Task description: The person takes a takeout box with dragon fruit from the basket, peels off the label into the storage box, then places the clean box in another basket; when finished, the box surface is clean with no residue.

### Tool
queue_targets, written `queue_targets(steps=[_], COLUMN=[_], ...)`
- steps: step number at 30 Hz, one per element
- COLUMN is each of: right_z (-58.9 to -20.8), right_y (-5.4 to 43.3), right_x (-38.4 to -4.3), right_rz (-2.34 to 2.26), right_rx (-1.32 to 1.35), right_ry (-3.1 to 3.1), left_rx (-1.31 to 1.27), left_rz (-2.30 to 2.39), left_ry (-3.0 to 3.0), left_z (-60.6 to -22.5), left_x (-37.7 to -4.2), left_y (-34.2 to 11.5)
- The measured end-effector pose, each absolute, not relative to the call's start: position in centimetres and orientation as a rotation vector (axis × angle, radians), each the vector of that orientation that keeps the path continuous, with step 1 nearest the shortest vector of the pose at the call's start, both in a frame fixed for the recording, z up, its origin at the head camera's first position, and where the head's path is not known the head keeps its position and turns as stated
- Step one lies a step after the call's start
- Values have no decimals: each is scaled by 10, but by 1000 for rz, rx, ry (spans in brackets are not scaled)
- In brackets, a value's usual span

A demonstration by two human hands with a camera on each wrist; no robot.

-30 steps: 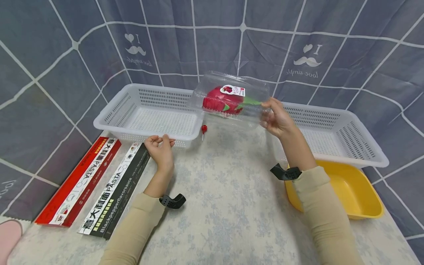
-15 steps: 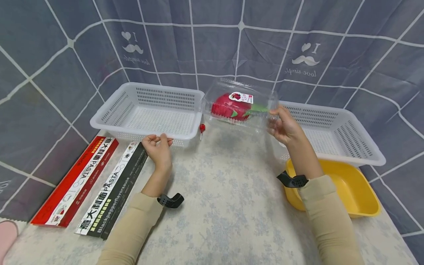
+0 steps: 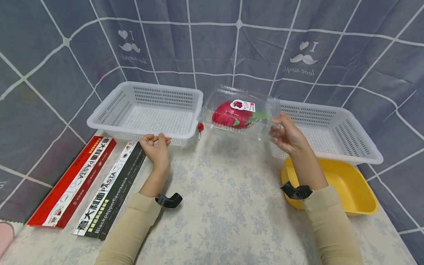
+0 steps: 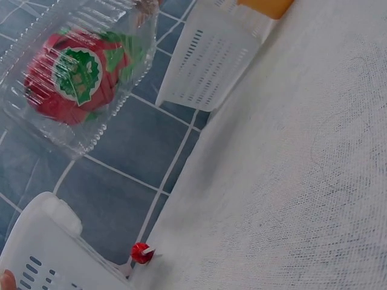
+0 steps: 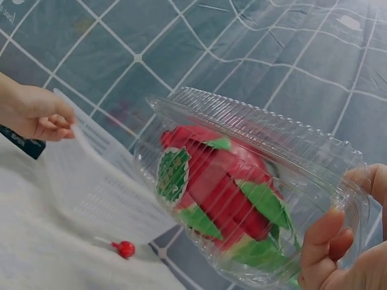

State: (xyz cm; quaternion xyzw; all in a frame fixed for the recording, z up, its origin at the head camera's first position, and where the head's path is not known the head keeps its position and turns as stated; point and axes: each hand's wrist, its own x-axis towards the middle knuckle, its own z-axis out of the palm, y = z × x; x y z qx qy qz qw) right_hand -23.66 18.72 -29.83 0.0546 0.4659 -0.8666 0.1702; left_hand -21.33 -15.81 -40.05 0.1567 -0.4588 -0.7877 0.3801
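Note:
In the head view my right hand (image 3: 288, 134) grips the right end of a clear plastic clamshell box (image 3: 222, 96). A red dragon fruit (image 3: 228, 116) with green tips lies inside it; the box hangs above the table, slightly tilted. The right wrist view shows the thumb and fingers (image 5: 326, 241) pinching the box's end. My left hand (image 3: 157, 151) pinches the front rim of the left white basket (image 3: 116, 129), which stands on the table. Beside that basket's right end lies a red lollipop (image 3: 200, 127). Most of the left hand is outside the left wrist view.
A second white basket (image 3: 367, 157) stands at the right, with a yellow basin (image 3: 351, 187) in front of it. Red (image 3: 71, 184) and black (image 3: 110, 191) pasta boxes lie at the left. A tile-patterned curtain (image 3: 212, 48) hangs behind. A pink shape (image 3: 4, 235) shows at the lower left.
My right hand has brought the clamshell box lower and a little to the right. The left hand keeps its hold on the basket rim. The whole head view has shifted slightly.

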Motion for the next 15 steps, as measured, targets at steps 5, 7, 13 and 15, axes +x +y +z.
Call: queue_targets(steps=[5, 7, 13, 15], right_z=[-298, -299, -302, -304], right_y=[189, 188, 186, 186], right_x=[-225, -221, -211, -206], right_rz=[-2422, -2410, -2406, -2415], right_rx=[168, 159, 78, 52], right_ry=[1351, 1353, 1295, 1275], left_rx=[389, 385, 396, 400], left_rz=[-2003, -2000, -1997, -1997], left_ry=[-1184, -1193, -1175, -1171], left_z=[-402, -402, -402, -401], left_x=[-213, -213, -214, -214], left_y=[-158, -158, -158, -158])
